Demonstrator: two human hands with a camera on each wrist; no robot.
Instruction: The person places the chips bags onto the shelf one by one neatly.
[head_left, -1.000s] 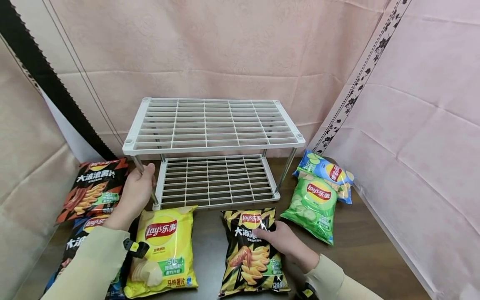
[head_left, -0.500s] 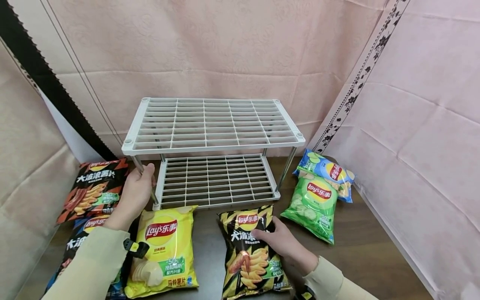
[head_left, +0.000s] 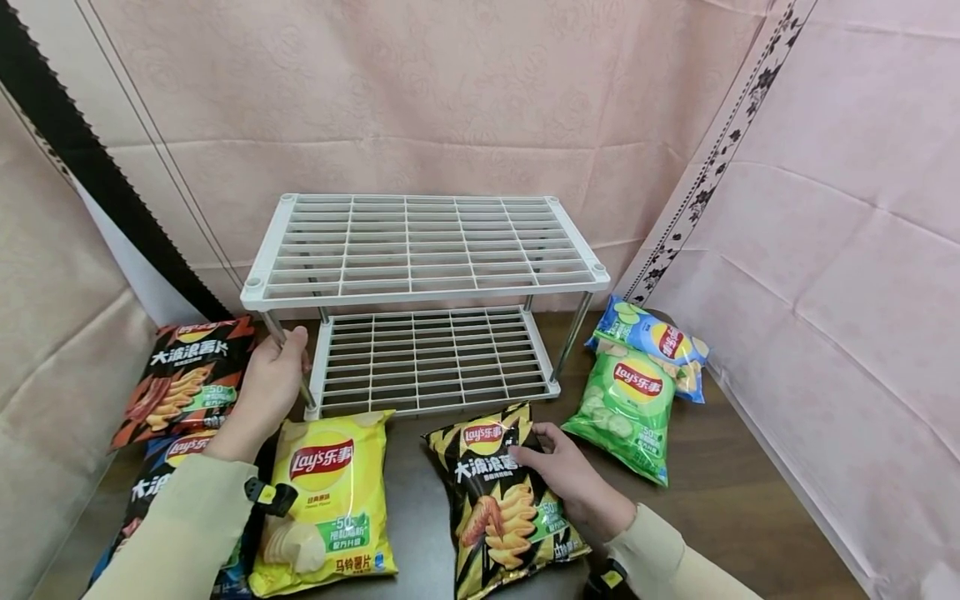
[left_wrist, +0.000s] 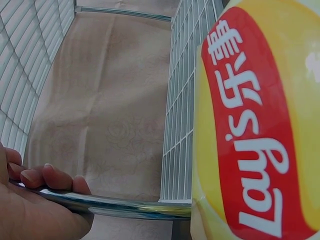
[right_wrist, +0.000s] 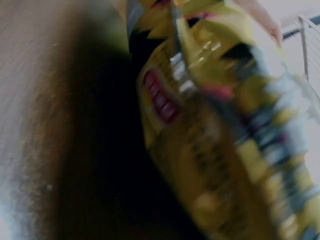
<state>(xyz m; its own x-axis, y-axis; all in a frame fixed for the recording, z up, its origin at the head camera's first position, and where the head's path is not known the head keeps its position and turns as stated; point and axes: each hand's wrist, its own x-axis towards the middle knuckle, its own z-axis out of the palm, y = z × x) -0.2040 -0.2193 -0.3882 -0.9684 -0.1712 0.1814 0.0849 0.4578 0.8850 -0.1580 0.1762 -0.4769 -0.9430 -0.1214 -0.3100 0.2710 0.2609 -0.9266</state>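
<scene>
My left hand (head_left: pixel 269 387) grips the front left metal post (left_wrist: pixel 125 206) of a white two-tier rack (head_left: pixel 427 296); the left wrist view shows the fingers curled round it. My right hand (head_left: pixel 573 475) pinches the upper right edge of a black and gold chip bag (head_left: pixel 498 517), thumb on its printed front. That bag leans a little to the left in front of the rack, and the right wrist view shows its back, blurred. Between the hands lies a yellow chip bag (head_left: pixel 326 500), close to my left wrist.
A red and black bag (head_left: pixel 187 379) and a dark blue bag (head_left: pixel 153 492), partly under my left sleeve, lie at the left. On the right a green bag (head_left: pixel 626 408) overlaps a blue one (head_left: pixel 660 342). Pink cloth (head_left: pixel 450 100) hangs behind the rack.
The black and gold bag has tilted to the left, its top edge shifting left and toward the rack in my right hand. My left hand has kept its grip on the post.
</scene>
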